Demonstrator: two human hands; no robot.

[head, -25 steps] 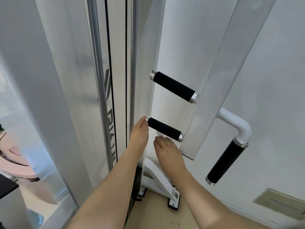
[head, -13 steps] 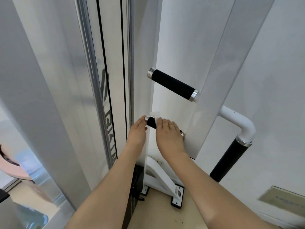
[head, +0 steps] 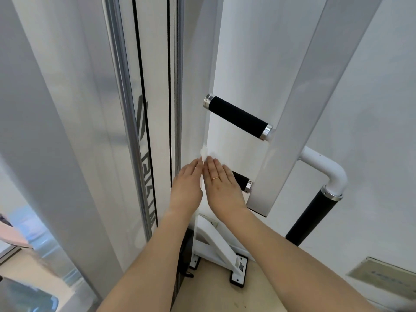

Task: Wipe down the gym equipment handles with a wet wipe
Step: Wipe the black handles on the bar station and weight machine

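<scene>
We lay our right hand point(head: 221, 188), fingers flat, over the lower black foam handle point(head: 240, 180) while our left hand point(head: 186, 188) steadies the white wet wipe point(head: 204, 154) draped across its free end, apparently to wrap it; neither grip is curled.

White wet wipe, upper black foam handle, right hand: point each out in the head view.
white wet wipe point(head: 204, 153): head view, crumpled top edge above the fingertips.
upper black foam handle point(head: 237, 117): head view, middle of the foam grip.
right hand point(head: 221, 183): head view, back of the hand near the ring.
</scene>
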